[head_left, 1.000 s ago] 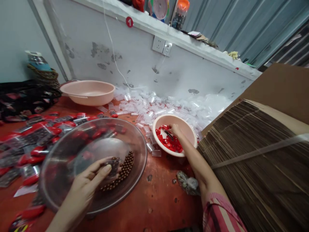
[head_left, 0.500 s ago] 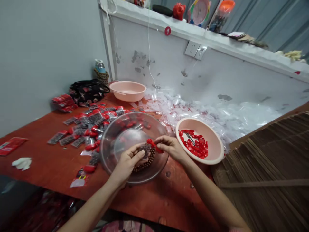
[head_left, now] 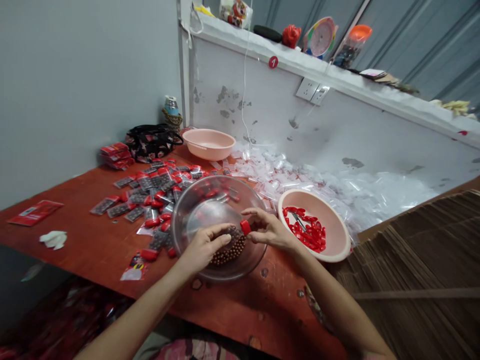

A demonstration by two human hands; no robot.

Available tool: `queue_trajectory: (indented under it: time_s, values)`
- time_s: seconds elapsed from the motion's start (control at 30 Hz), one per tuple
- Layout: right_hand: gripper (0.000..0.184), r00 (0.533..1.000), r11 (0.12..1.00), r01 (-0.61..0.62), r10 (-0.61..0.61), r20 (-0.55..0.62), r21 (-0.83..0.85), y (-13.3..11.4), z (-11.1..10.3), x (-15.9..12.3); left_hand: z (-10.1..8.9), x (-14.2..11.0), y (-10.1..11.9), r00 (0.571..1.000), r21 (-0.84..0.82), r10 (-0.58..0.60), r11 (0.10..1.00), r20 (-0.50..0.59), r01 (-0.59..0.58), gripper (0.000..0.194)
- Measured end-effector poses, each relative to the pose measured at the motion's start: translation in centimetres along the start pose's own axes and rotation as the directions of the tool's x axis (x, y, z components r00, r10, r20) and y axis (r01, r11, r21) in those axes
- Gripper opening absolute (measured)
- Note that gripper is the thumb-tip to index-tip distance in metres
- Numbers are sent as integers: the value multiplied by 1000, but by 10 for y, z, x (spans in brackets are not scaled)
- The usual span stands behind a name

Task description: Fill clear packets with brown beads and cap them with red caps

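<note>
A small red plastic cap [head_left: 245,227] pinched in a narrow right grip [head_left: 272,232], above the near right part of a clear plastic bowl [head_left: 176,225]. Inside that bowl, a curved band of brown beads [head_left: 229,251], touching the left grip [head_left: 204,246]. Left fingers curled closed around a dark clump at the end of the band, possibly a packet, though too hidden to be sure.

Just right of the bowl, a pink plastic basin [head_left: 337,232] holding loose red caps [head_left: 308,231] and small scissors [head_left: 298,221]. Beyond and left of the bowl, sealed bead packets with red caps [head_left: 148,202], scattered across a red-brown counter [head_left: 232,320]. Farther left, a stack of red packets [head_left: 114,155] and a black floral bag [head_left: 152,142]. At the far end of the counter, a second pink basin [head_left: 209,144], empty of caps. Along the far wall, a heap of small clear plastic bags [head_left: 296,182], running right behind the basin of caps. At far right, flattened corrugated cardboard [head_left: 412,250] beside the counter.
</note>
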State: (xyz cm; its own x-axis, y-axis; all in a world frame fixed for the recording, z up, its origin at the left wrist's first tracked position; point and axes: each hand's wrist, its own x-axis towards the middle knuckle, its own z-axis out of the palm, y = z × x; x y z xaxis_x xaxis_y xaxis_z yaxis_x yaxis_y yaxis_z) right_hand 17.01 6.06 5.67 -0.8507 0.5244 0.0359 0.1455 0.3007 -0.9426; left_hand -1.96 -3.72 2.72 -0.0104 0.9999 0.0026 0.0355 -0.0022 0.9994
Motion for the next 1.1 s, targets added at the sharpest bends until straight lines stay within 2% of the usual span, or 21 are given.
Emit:
queue_trajectory:
  time_s: [0.1, 0.2, 0.33, 0.47, 0.57, 0.67, 0.73, 0.8, 0.9, 1.0, 1.1]
  values:
    - [47, 988, 957, 105, -70, 137, -269, -16, -6, 0, -7, 3, 3, 999, 110, 51, 993, -19, -48, 30]
    - [52, 963, 877, 182, -68, 259, -445, -26, -5, 6, -13, 6, 8, 992, 162, 112, 980, 51, -119, 31]
    - [54, 965, 783, 179, -23, 260, -596, -27, 2, 17, -21, 10, 13, 978, 299, 192, 931, 80, -208, 30]
    - [44, 981, 662, 129, 24, 192, -738, -18, 2, 21, -27, 15, 8, 975, 452, 221, 872, -18, -189, 28]
    - [43, 988, 670, 99, 22, 153, -735, -10, -2, 20, -30, 18, 4, 970, 458, 230, 873, -85, -167, 29]
    - [48, 993, 790, 84, -18, 113, -608, -6, -7, 17, -31, 20, 2, 971, 411, 215, 898, -104, -155, 29]
    - [42, 996, 871, 81, -59, 60, -485, -7, -9, 16, -30, 21, 1, 979, 337, 174, 932, -104, -130, 30]
    - [36, 995, 914, 84, -96, -8, -398, -9, -8, 15, -28, 22, 1, 989, 245, 122, 964, -81, -99, 31]
    - [34, 987, 890, 115, -151, -47, -441, -14, -4, 15, -25, 22, -1, 993, 209, 104, 974, -55, -91, 31]
    - [40, 986, 802, 165, -142, 87, -574, -20, -1, 14, -21, 20, -1, 985, 270, 165, 952, -49, -146, 29]
    - [50, 977, 749, 171, -48, 206, -640, -26, -1, 15, -19, 18, 1, 974, 314, 222, 928, -32, -201, 28]
